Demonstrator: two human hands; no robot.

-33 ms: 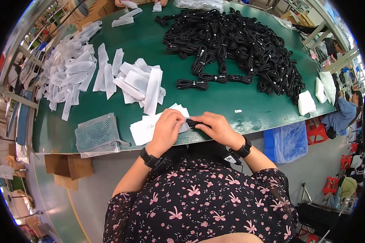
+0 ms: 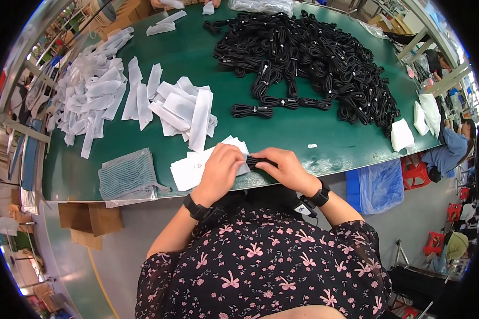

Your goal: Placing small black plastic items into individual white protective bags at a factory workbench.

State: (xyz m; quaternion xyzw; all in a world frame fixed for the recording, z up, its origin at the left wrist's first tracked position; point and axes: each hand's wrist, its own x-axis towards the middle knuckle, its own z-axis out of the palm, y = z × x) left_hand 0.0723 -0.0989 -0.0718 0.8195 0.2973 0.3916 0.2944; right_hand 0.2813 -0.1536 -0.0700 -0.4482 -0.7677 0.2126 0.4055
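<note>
Near the front edge of the green table, my right hand (image 2: 287, 169) is closed round a coiled black cable (image 2: 254, 161). My left hand (image 2: 218, 169) pinches a thin whitish plastic bag (image 2: 242, 169) at the cable's left end. Whether that end is inside the bag or only against its mouth is hard to tell, since my fingers cover it. Beneath and beside my left hand lies a fanned stack of flat white bags (image 2: 185, 173). Beyond it is a loose pile of filled white bags (image 2: 180, 107).
A big heap of black coiled cables (image 2: 303, 53) covers the far right of the table (image 2: 282, 133). More white packets (image 2: 93, 87) are piled at left. A plastic-wrapped grey striped bundle (image 2: 126, 175) lies front left. Another person's hands (image 2: 210, 4) show at the far edge.
My right hand and the cable have shifted very slightly. Across the table, the other person's hands have moved a little. Everything else looks the same.
</note>
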